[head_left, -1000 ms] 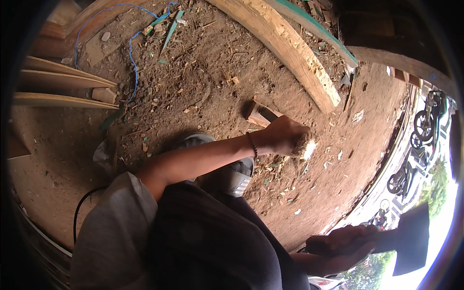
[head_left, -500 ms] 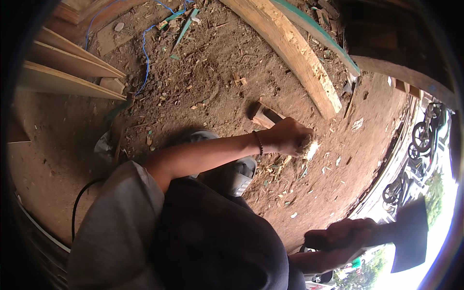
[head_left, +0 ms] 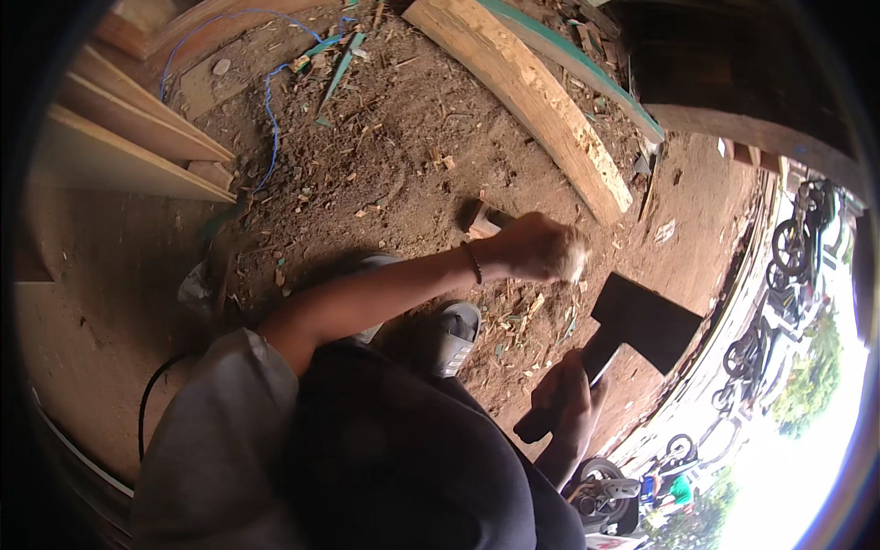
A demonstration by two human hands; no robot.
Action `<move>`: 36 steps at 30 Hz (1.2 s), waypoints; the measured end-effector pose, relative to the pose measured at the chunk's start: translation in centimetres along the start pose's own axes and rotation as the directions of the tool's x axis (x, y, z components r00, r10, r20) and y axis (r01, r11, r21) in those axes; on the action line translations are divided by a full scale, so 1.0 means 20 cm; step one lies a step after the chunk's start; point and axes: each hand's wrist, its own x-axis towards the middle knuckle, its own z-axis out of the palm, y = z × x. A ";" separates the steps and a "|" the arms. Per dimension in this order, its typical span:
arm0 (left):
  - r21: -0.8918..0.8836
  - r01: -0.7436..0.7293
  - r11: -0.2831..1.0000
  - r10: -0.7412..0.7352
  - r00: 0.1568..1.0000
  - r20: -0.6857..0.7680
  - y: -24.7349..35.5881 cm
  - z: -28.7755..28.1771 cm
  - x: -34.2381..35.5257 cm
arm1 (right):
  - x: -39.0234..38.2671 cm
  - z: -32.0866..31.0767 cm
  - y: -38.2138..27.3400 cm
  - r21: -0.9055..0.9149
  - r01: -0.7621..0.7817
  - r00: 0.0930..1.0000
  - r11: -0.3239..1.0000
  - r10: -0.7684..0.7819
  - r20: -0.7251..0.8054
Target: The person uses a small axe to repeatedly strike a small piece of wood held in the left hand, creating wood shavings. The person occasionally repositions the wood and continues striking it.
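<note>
Near the centre, my left hand (head_left: 541,246) is closed around an upright piece of wood (head_left: 575,262) with a pale, splintered end facing up. Right of it and lower, my right hand (head_left: 566,403) grips a hatchet (head_left: 646,323) by its handle; the broad dark blade is raised beside the held wood, apart from it. A small block (head_left: 479,215) shows just behind my left hand, partly hidden. My sandalled foot (head_left: 456,335) is below my forearm on the dirt floor, among wood chips.
A long chipped beam (head_left: 522,101) and a green-edged board (head_left: 605,78) lie across the back. Leaning panels (head_left: 142,151) stand at left, near blue string (head_left: 271,128). A dark wooden structure (head_left: 742,64) is upper right; motorbikes (head_left: 793,238) and a distant person in green (head_left: 676,495) are at right.
My right hand has swung the hatchet up and leftward, closer to my left hand, and its blade is turned at a different angle. My left hand has shifted only slightly.
</note>
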 end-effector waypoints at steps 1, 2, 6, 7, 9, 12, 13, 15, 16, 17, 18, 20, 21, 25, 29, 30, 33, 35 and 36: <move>0.170 -0.029 0.985 0.040 0.997 -0.064 -0.02 -0.04 -0.01 | 0.04 -0.01 0.04 0.001 -0.043 0.999 0.999 0.043 -0.031; -0.164 -0.190 0.968 0.150 0.962 -0.228 -0.03 -0.07 0.01 | 0.09 0.00 0.09 0.057 -0.089 0.994 0.994 0.092 -0.053; -0.119 0.228 0.966 -0.257 0.845 -0.469 -0.06 -0.22 0.06 | 0.33 0.07 0.28 -0.027 -0.132 0.991 0.991 0.133 0.031; -0.228 0.230 0.946 -0.313 0.829 -0.464 -0.06 -0.27 0.08 | 0.38 0.10 0.33 -0.083 -0.113 0.992 0.990 0.117 0.049; -0.426 0.152 0.892 -0.338 0.850 -0.405 -0.04 -0.38 0.13 | 0.43 0.14 0.41 -0.035 -0.168 0.982 0.985 0.170 0.082; -0.624 0.068 0.779 -0.224 0.959 -0.174 -0.02 -0.49 0.18 | 0.45 0.18 0.50 0.013 -0.228 0.963 0.974 0.223 0.154; -0.673 0.085 0.735 -0.213 0.971 -0.110 -0.01 -0.51 0.19 | 0.45 0.18 0.52 0.000 -0.241 0.960 0.971 0.238 0.149; -0.571 0.067 0.818 -0.142 0.986 -0.088 0.00 -0.49 0.19 | 0.44 0.18 0.56 -0.008 -0.230 0.959 0.973 0.228 0.169; -0.524 0.048 0.850 -0.105 0.991 -0.079 0.01 -0.46 0.19 | 0.43 0.18 0.57 -0.018 -0.253 0.953 0.967 0.252 0.168; -0.405 0.068 0.912 -0.159 0.968 -0.196 0.02 -0.41 0.17 | 0.43 0.18 0.57 -0.019 -0.284 0.945 0.959 0.283 0.163; -0.280 0.100 0.955 -0.191 0.928 -0.319 0.03 -0.34 0.13 | 0.43 0.18 0.58 -0.014 -0.295 0.943 0.955 0.294 0.158; -0.036 0.047 0.998 -0.057 0.932 -0.358 0.08 -0.22 0.06 | 0.43 0.18 0.58 -0.012 -0.315 0.937 0.949 0.313 0.153; -0.133 -0.097 0.986 0.050 0.945 -0.322 0.11 -0.16 0.01 | 0.43 0.18 0.57 -0.014 -0.324 0.935 0.946 0.322 0.152; -0.503 0.103 0.858 -0.183 0.977 -0.111 0.15 0.02 -0.15 | 0.44 0.19 0.57 0.009 -0.308 0.940 0.951 0.303 0.156; -0.068 -0.150 0.986 0.138 0.977 -0.163 0.05 0.10 -0.14 | 0.44 0.16 0.62 -0.031 -0.229 0.954 0.973 0.230 0.194; -0.085 -0.163 0.983 0.149 0.977 -0.150 0.04 0.12 -0.14 | 0.44 0.15 0.65 0.017 -0.312 0.938 0.950 0.305 0.162; -0.090 -0.184 0.979 0.173 0.978 -0.117 0.02 0.14 -0.14 | 0.45 0.09 0.72 0.014 -0.360 0.921 0.933 0.353 0.166; -0.094 -0.198 0.976 0.181 0.971 -0.159 0.03 0.15 -0.14 | 0.47 0.06 0.77 -0.175 -0.018 0.976 0.984 0.055 0.209; -0.082 -0.180 0.980 0.164 0.972 -0.171 0.03 0.15 -0.14 | 0.48 0.03 0.80 -0.227 0.110 0.967 0.968 -0.050 0.251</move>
